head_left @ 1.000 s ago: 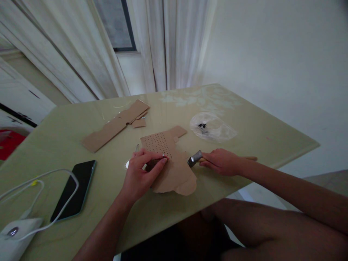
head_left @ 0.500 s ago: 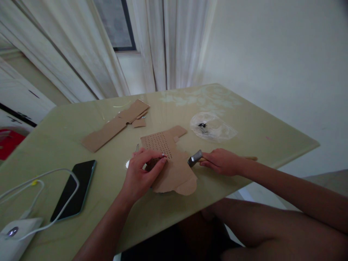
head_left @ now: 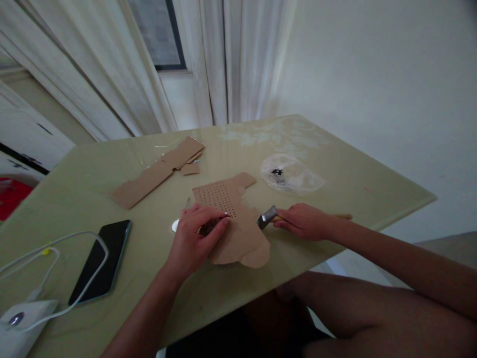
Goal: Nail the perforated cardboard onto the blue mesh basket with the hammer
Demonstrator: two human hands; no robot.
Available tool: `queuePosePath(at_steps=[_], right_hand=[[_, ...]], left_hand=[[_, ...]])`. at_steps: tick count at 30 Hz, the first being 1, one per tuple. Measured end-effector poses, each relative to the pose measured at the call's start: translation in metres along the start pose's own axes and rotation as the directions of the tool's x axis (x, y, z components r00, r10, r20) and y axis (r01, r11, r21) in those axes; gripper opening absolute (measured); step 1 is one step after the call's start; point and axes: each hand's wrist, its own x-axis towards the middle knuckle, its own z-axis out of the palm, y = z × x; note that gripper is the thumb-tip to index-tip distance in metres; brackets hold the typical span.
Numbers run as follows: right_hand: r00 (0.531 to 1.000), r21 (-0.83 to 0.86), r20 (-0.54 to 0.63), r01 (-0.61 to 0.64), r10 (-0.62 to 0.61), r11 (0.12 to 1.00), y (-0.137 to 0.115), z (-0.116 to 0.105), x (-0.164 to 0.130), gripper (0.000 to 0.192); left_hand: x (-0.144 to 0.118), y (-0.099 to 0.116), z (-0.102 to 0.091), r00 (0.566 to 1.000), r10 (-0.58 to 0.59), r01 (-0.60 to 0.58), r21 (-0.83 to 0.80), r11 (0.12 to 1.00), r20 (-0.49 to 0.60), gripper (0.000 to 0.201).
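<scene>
**Hammer lies right of the pinch point, handle running off to the right**

Landmark for all places: the perforated cardboard piece (head_left: 233, 221), flat on the table (head_left: 335, 184) near its front edge.

Far left of the cardboard: a white device (head_left: 17, 325) with a cable (head_left: 67, 238), then a dark phone (head_left: 100, 261) lying face up. Behind and left of the cardboard, a long cardboard strip (head_left: 156, 171), well apart from it.

Left hand (head_left: 196, 238): resting on the cardboard's left edge, grip closed to a pinch, thumb and forefinger together just below the grid of holes. I see something small and dark under the fingers; I cannot tell what it is. A small pale disc (head_left: 175, 225) sits on the table just left of this hand.

Right hand (head_left: 303, 221): just right of the cardboard, grip wrapped shut around the handle of a hammer (head_left: 269, 217). The metal head points left and touches or nearly touches the cardboard's right edge; the handle runs right, roughly along the table's front edge, its wooden end showing past the wrist.

So the hammer head lies right of the pinch, near but apart, long axis left to right. The right hand is the nearer one to it.

Behind and right of the cardboard: a clear plastic bag (head_left: 292, 179) with small dark bits in it.
</scene>
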Motion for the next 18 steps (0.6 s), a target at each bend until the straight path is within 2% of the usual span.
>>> queuePosePath(at_steps=[11, 14, 18], right_hand=[[0.999, -0.007, -0.033, -0.02, 0.019, 1.0, 0.0, 0.002, 0.002, 0.049], [0.993, 0.006, -0.074, -0.092, 0.092, 0.996, 0.0, 0.001, 0.006, 0.049], [0.96, 0.089, -0.14, -0.231, 0.242, 0.969, 0.003, -0.01, 0.012, 0.05]], left_hand=[[0.0, -0.002, 0.0, 0.999, 0.034, -0.034, 0.051, 0.998, 0.002, 0.01], [0.0, -0.002, 0.0, 0.999, 0.043, -0.044, 0.056, 0.997, 0.009, 0.008], [0.0, -0.001, 0.0, 0.999, 0.04, -0.041, 0.049, 0.998, 0.012, 0.008]])
